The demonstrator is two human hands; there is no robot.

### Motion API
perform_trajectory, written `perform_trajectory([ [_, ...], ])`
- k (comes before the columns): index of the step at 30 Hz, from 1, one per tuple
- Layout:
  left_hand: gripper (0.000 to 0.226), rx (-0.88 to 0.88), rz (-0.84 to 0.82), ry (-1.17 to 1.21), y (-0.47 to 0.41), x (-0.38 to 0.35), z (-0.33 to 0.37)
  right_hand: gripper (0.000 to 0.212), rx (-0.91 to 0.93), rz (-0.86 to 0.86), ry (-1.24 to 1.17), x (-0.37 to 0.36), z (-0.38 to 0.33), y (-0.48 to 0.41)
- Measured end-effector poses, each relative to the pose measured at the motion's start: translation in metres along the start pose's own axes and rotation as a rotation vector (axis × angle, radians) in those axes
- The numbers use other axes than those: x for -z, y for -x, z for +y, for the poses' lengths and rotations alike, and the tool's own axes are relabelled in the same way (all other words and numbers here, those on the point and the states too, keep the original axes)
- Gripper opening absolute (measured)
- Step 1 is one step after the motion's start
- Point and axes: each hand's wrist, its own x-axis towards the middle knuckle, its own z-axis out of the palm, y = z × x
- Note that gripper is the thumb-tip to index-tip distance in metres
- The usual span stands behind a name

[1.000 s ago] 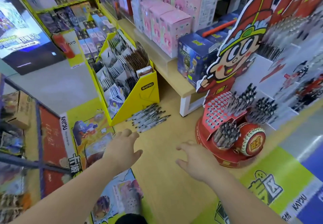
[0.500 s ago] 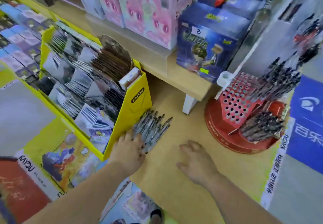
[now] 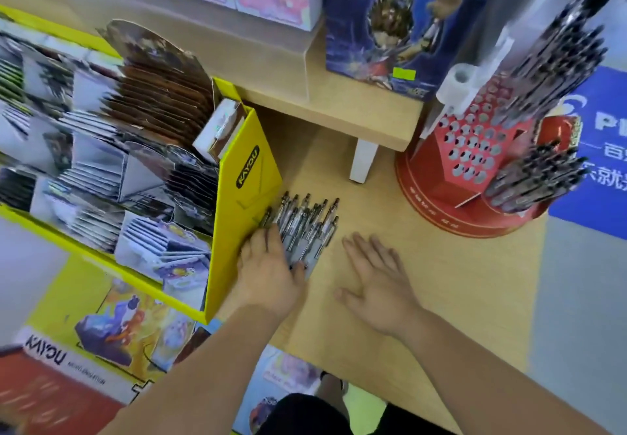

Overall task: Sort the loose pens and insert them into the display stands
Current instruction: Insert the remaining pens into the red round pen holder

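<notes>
Several loose pens [image 3: 307,220] with clear barrels and dark tips lie in a pile on the wooden counter [image 3: 441,281], against the yellow card stand. My left hand [image 3: 268,268] lies over the near ends of the pile, fingers reaching onto the pens; whether it grips any I cannot tell. My right hand [image 3: 376,285] hovers flat and open just right of the pile, holding nothing. At the right stands the red pen display stand [image 3: 451,176], its perforated face showing several empty holes, with clusters of pens [image 3: 532,180] inserted on its right side.
A yellow cardboard card display [image 3: 247,197] full of card packs stands to the left of the pens. A low wooden shelf riser [image 3: 339,108] with a white leg carries pink and blue boxes [image 3: 390,20] behind. The counter's near edge runs just before my arms.
The view has closed in on the counter. My left hand has slid further onto the pen pile, and my right hand has come forward beside it.
</notes>
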Motion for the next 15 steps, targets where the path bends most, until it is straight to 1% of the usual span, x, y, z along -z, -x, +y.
perform_trajectory([
  [3,0.087,0.0,0.003,-0.009,-0.003,-0.001,0.002,0.083,-0.016,0.042,0.013,0.006,-0.01,-0.001],
  [6,0.084,-0.01,-0.009,-0.017,-0.008,-0.001,0.0,0.077,0.018,0.091,0.01,0.014,-0.027,-0.012],
  [11,0.081,-0.053,-0.017,-0.012,-0.004,0.0,-0.003,0.067,0.05,0.046,0.117,0.008,-0.037,-0.028],
  [15,0.077,-0.052,0.032,0.036,0.002,-0.003,-0.001,0.067,0.047,0.038,0.102,0.0,-0.031,-0.017],
])
